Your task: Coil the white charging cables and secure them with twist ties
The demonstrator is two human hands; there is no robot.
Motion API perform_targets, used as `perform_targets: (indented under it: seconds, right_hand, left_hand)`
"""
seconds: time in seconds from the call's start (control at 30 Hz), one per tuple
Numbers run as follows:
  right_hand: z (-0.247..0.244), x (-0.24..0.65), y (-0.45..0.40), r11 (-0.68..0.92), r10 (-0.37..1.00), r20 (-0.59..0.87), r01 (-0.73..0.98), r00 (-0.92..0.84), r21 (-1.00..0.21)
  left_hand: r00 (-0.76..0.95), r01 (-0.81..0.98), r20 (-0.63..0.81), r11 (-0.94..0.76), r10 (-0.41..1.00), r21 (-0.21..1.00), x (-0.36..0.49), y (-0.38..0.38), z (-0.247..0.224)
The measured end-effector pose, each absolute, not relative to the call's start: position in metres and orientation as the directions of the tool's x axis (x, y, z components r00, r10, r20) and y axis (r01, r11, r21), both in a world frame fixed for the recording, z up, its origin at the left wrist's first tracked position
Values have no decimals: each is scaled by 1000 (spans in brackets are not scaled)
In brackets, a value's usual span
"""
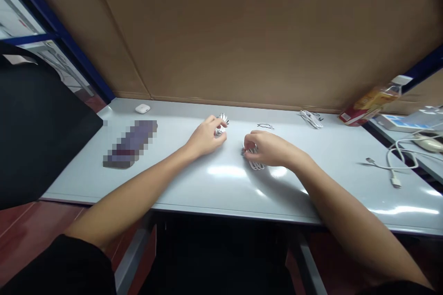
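Observation:
Near the middle of the grey table [187, 189], my left hand [206, 137] is closed around a small coiled white cable [220, 131], with a dark tie end showing beside it. To the right, my right hand [268, 148] has its fingers pinched on a second coiled white cable [256, 165], whose loops show below the palm. A dark plug or tie end sits at those fingertips, too small to make out. Just behind my right hand lies a thin black twist tie [265, 126], loose on the table.
Further back sits a third white cable bundle [311, 119]. A drink bottle [374, 101] leans at the right, near a loose white cable [391, 167]. On the left are a white earbud case [142, 109], a blurred dark item [131, 145] and a black chair [41, 129]. Cardboard [224, 32] stands behind.

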State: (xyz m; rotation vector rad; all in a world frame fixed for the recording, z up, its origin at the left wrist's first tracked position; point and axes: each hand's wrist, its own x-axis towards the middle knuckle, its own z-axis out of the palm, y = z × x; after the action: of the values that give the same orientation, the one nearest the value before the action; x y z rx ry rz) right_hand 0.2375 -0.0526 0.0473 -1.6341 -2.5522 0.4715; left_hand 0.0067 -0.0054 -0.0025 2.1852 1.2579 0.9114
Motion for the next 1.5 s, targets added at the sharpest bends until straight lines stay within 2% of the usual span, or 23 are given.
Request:
perform_targets:
  seconds: [0.1, 0.23, 0.37, 0.43, 0.53, 0.6, 0.7, 0.8, 0.87, 0.97, 1.07, 1.13, 1.2, 1.27, 1.37, 1.5]
  right_hand:
    - [51, 252, -49, 294, 917, -195, 920, -348, -258]
    - [54, 284, -37, 172, 945, -239, 961, -222, -215]
    - [58, 300, -29, 183, 926, -285, 955, -247, -232]
    - [58, 297, -27, 226, 930, -224, 934, -292, -277]
    - [50, 280, -27, 312, 944, 8, 889, -329, -334]
    - [41, 266, -28, 424, 906, 139, 844, -401, -328]
    - [26, 248, -28, 558, 830, 156, 800, -536, -223]
    - [18, 240, -27, 609, 792, 134, 786, -596, -101]
    - [16, 241, -25, 624, 777, 169, 777, -606, -81]
    - [14, 243, -22, 625, 767, 257, 775, -587, -95]
    - [13, 243, -20, 635, 735, 366, 769, -571, -76]
    - [12, 241, -21, 654, 699, 435, 754, -568, -65]
    - [12, 238, -23, 668, 681, 482, 738, -551, -99]
    - [15, 235, -26, 659, 707, 499, 724, -501, -206]
    - [22, 231, -32, 576, 806, 442, 691, -394, -436]
    - [31, 226, -38, 368, 929, 249, 637, -273, -677]
  left_hand:
    - [342, 624, 240, -410, 909, 665, 1, 3, -7]
    - [362, 646, 201, -400, 910, 650, 1, 3, -8]
    - [379, 654, 176, -398, 908, 643, 4, 0, -6]
    - [397, 633, 191, -418, 898, 651, 4, -1, -6]
    - [470, 581, 203, -474, 859, 662, 5, -4, -6]
    - [541, 539, 199, -518, 817, 664, 7, -9, -6]
    - [623, 485, 189, -565, 759, 668, 12, -18, -5]
    - [652, 460, 190, -582, 734, 671, 17, -23, -4]
    - [649, 459, 189, -578, 737, 675, 18, -24, -3]
    - [570, 465, 149, -466, 808, 753, 19, -21, -2]
    - [456, 383, 19, -216, 890, 898, 20, -19, -2]
    - [425, 299, -96, -40, 900, 953, 20, -18, -2]
    - [424, 231, -158, 63, 892, 971, 20, -17, -2]
    - [442, 182, -144, 69, 886, 981, 20, -15, -2]
    - [471, 126, -42, -20, 881, 992, 21, -13, -4]
    - [412, 98, 148, -205, 899, 974, 21, -10, -6]
